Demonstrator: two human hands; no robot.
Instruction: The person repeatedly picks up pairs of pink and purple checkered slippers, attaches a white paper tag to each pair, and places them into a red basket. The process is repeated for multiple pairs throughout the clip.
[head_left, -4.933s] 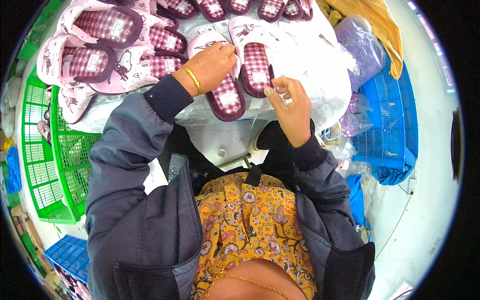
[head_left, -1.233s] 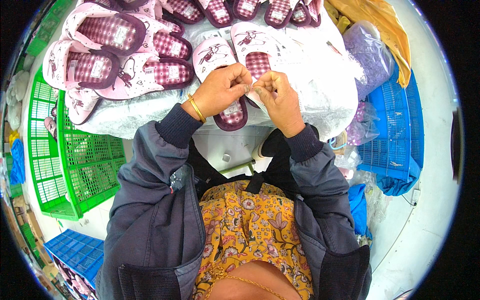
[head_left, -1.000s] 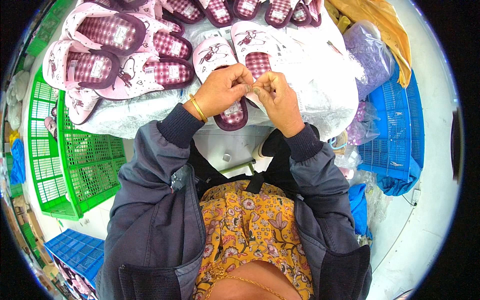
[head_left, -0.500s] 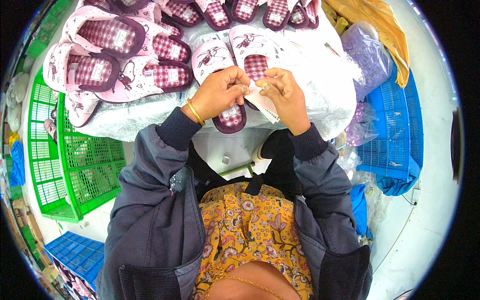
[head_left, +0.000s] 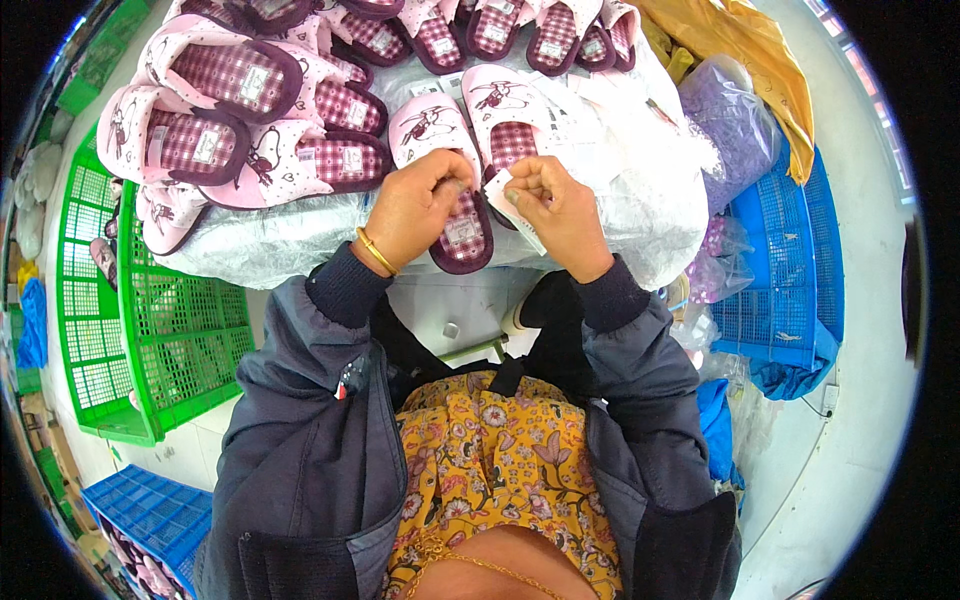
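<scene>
A pair of pink slippers with dark plum edging and checked insoles lies in front of me. My left hand (head_left: 420, 208) is closed in a pinch over the left slipper (head_left: 432, 122); what its fingertips hold, if anything, is hidden. Beside the right slipper (head_left: 500, 98), my right hand (head_left: 562, 215) pinches a white tag (head_left: 512, 203) between thumb and fingers. The tag hangs slanted over that slipper's heel end, which it partly covers.
Similar slippers (head_left: 205, 145) are piled on the plastic-covered table (head_left: 240, 240) at left and along the far side. Green crates (head_left: 185, 330) stand at left, blue crates (head_left: 775, 270) at right. A bag of purple items (head_left: 730, 115) sits by the right edge.
My hands have drawn apart; the left moved left and down, away from the tag. The right hand keeps the tag, which now shows more fully. The whole view has shifted slightly.
</scene>
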